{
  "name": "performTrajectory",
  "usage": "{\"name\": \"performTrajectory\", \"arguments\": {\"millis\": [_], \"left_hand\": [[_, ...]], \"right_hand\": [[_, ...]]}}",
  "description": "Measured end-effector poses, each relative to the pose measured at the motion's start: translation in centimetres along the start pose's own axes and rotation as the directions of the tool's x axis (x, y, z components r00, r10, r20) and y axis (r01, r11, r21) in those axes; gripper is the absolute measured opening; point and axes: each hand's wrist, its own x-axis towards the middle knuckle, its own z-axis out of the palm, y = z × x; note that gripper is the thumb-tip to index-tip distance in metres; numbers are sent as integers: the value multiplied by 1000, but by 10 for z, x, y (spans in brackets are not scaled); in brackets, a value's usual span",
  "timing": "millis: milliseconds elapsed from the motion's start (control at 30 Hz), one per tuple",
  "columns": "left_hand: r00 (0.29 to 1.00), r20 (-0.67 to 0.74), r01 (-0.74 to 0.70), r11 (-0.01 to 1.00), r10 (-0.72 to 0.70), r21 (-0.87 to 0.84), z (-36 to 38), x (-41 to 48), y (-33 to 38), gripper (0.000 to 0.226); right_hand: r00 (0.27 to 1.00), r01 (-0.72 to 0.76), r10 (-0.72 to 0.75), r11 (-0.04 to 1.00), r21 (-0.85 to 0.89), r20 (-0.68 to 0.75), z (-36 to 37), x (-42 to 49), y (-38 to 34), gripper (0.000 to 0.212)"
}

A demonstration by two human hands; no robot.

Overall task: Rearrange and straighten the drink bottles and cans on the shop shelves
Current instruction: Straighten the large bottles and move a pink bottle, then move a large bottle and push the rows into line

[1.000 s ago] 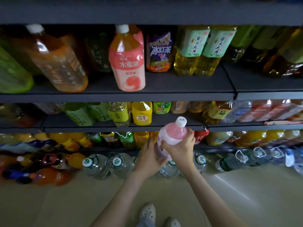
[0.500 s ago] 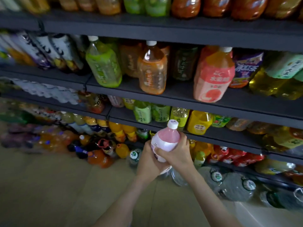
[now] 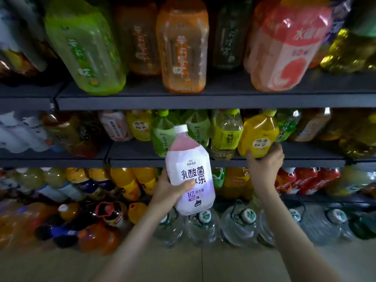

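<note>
My left hand (image 3: 169, 189) grips a pink and white bottle (image 3: 189, 171) with a white cap, held upright in front of the middle shelf (image 3: 223, 162). My right hand (image 3: 264, 166) reaches to that shelf and its fingers wrap the base of a yellow bottle (image 3: 258, 135) standing at the shelf's front edge. Green and pale yellow bottles (image 3: 226, 135) stand beside it on the left. A small pink bottle (image 3: 116, 127) stands further left on the same shelf.
The upper shelf (image 3: 183, 100) carries large green (image 3: 85, 45), orange (image 3: 183, 43) and pink (image 3: 284, 43) bottles. Below, orange and red soda bottles fill the lower shelf. Big water jugs (image 3: 238, 226) and dark soda bottles (image 3: 107, 212) stand on the floor.
My right hand let go of the pink and white bottle and moved up right to the yellow bottle. My left hand now holds the pink bottle alone, and the view has drawn closer to the shelves.
</note>
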Motion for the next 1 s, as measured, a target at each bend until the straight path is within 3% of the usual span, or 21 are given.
{"name": "performTrajectory", "arguments": {"millis": [133, 300, 500, 733, 1000], "left_hand": [[988, 95, -113, 990, 120, -81, 12, 32, -35, 64], [939, 152, -286, 944, 310, -163, 19, 61, -69, 59], [869, 147, -434, 871, 472, -229, 27, 76, -93, 57], [840, 91, -500, 828, 535, -253, 15, 66, -88, 58], [803, 8, -581, 787, 596, -208, -54, 66, -77, 56]], "right_hand": [[991, 63, -57, 997, 45, -120, 25, 37, 27, 104], [964, 202, -184, 976, 79, -191, 53, 68, 50, 115], [959, 240, -221, 966, 94, -176, 58, 83, 59, 120], [965, 178, -158, 981, 80, -208, 22, 42, 67, 116], [961, 273, -263, 952, 141, -83, 27, -30, 45, 122]]}}
